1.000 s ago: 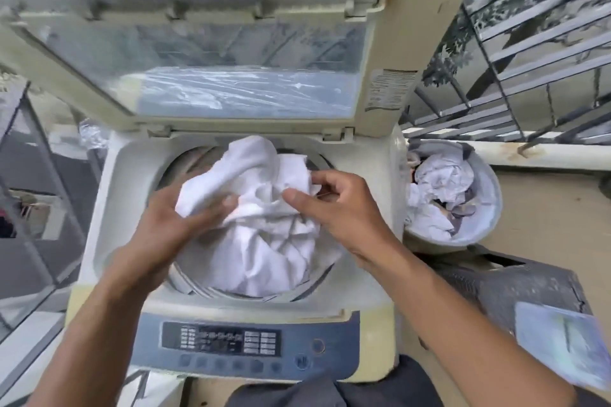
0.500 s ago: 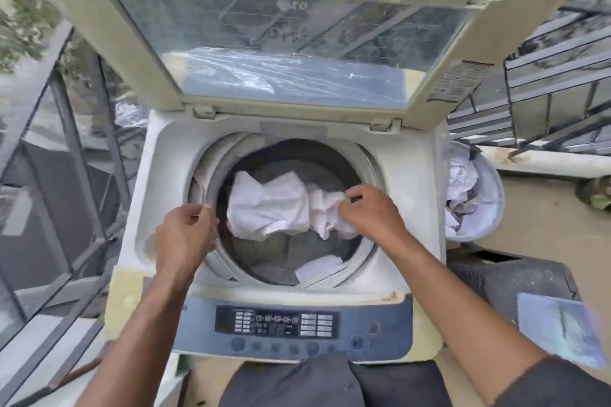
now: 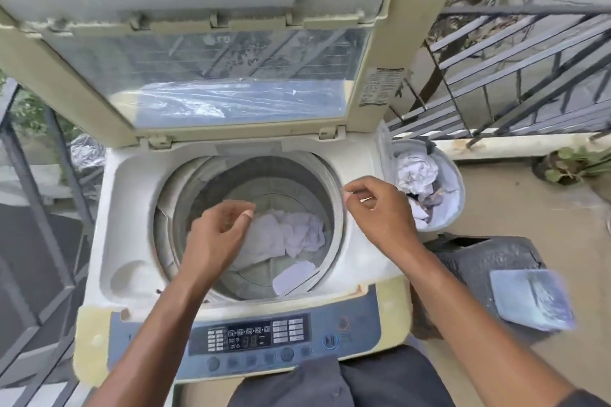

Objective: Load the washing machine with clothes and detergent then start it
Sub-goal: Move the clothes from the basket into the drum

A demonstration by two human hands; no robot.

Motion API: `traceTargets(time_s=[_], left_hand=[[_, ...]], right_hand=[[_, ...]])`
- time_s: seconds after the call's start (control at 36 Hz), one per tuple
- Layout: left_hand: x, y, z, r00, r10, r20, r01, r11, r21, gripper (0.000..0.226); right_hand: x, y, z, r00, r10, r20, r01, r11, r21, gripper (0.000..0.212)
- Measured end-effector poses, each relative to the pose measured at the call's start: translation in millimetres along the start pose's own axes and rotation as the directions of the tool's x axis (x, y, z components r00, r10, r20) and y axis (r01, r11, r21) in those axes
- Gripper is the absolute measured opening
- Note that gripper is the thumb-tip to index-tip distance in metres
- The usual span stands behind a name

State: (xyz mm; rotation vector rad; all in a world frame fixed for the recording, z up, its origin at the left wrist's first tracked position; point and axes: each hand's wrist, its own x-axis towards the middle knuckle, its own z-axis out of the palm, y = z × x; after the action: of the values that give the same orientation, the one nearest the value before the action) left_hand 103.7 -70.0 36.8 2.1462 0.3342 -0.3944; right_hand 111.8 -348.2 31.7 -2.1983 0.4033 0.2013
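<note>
A cream top-loading washing machine (image 3: 360,241) stands in front of me with its lid (image 3: 231,69) raised. A white garment (image 3: 291,235) lies crumpled at the bottom of the drum (image 3: 264,182). My left hand (image 3: 215,235) hovers over the drum's left side, fingers loosely apart, holding nothing. My right hand (image 3: 380,208) hangs above the drum's right rim, also empty with fingers curled apart. A grey bucket (image 3: 456,195) with more white clothes (image 3: 416,175) stands just right of the machine. The blue control panel (image 3: 258,340) runs along the front edge.
A metal railing (image 3: 529,69) runs behind and to the right. A dark crate (image 3: 489,261) with a pale flat packet (image 3: 532,297) on it sits at the right, below the bucket. A potted plant (image 3: 568,165) stands on the floor. Another railing (image 3: 33,208) borders the left.
Both hands let go of the white garment, which dropped to the drum's bottom. My right hand rose and moved right towards the bucket side; my left hand moved over the drum.
</note>
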Motion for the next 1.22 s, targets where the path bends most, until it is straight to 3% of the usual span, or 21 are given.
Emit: traceTargets(time_s=[0.22, 0.39, 0.56, 0.78, 0.94, 1.06, 1.11, 1.22], left_hand=[[11.6, 101.5, 79.0, 0.965, 0.218, 0.144, -0.225, 0.974, 0.029, 0.017], [41.1, 174.2, 168.2, 0.916, 0.293, 0.273, -0.308, 0.951, 0.013, 0.016], [96.8, 199.9, 286.5, 0.912, 0.088, 0.4, -0.067, 0.996, -0.067, 0.018], [158.3, 160.3, 406.5, 0.87, -0.173, 0.461, 0.107, 0.98, 0.166, 0.019], [176.0, 131.8, 437.3, 0.884, -0.245, 0.399, 0.148, 0.954, 0.259, 0.012], [182.9, 114.3, 448.8, 0.911, -0.264, 0.316, 0.194, 0.952, 0.237, 0.015], [186.6, 107.9, 454.7, 0.914, -0.283, 0.291, 0.222, 0.949, 0.224, 0.015], [191.1, 105.1, 460.5, 0.907, -0.314, 0.282, 0.272, 0.946, 0.178, 0.013]], right_hand=[[27.7, 59.9, -74.9, 0.982, 0.065, -0.18, -0.043, 0.991, 0.125, 0.011], [81.3, 143.0, -112.5, 0.967, 0.217, -0.134, -0.211, 0.976, 0.058, 0.013], [148.9, 252.5, -108.4, 0.951, 0.311, -0.003, -0.31, 0.95, -0.036, 0.021], [219.0, 387.5, -73.5, 0.86, 0.456, 0.228, -0.375, 0.868, -0.325, 0.043], [265.8, 463.0, -28.8, 0.789, 0.52, 0.326, -0.358, 0.821, -0.444, 0.065], [284.1, 491.5, -2.3, 0.757, 0.548, 0.357, -0.397, 0.819, -0.415, 0.072], [287.0, 496.2, 3.8, 0.75, 0.557, 0.358, -0.402, 0.813, -0.422, 0.067], [285.0, 496.0, 8.2, 0.783, 0.537, 0.314, -0.389, 0.817, -0.426, 0.039]])
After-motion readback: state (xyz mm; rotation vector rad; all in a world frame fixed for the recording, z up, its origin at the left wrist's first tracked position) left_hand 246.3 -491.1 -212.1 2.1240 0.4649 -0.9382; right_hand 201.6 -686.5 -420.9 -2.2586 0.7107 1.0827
